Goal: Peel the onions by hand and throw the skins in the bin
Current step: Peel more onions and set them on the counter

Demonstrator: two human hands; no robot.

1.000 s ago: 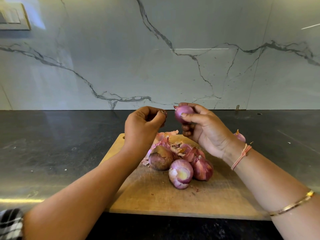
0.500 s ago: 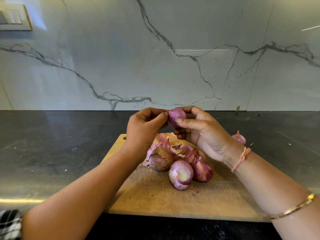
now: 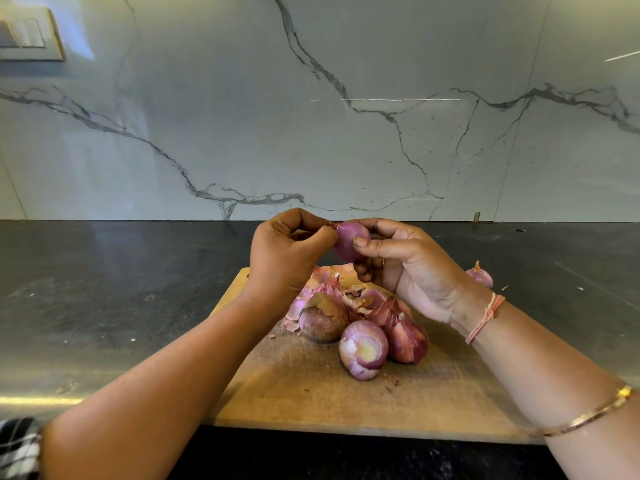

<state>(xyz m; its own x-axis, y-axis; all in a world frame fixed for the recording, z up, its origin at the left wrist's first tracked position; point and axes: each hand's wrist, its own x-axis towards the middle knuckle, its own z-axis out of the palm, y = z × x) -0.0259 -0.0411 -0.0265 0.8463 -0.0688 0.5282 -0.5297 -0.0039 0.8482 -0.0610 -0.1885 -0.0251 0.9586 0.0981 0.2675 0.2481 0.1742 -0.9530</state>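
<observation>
Marble-veined wall is backing a dark counter (image 3: 104, 289) — above the wooden board (image 3: 311, 393), the right hand (image 3: 408, 265) is gripping a peeled onion (image 3: 348, 239) while the left hand (image 3: 287, 254) is pinching its tip — other onions (image 3: 363, 348) and skins (image 3: 325, 278) are lying below.

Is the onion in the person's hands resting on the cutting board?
No, the right hand holds the onion up above the cutting board while the left hand pinches its tip.
</observation>
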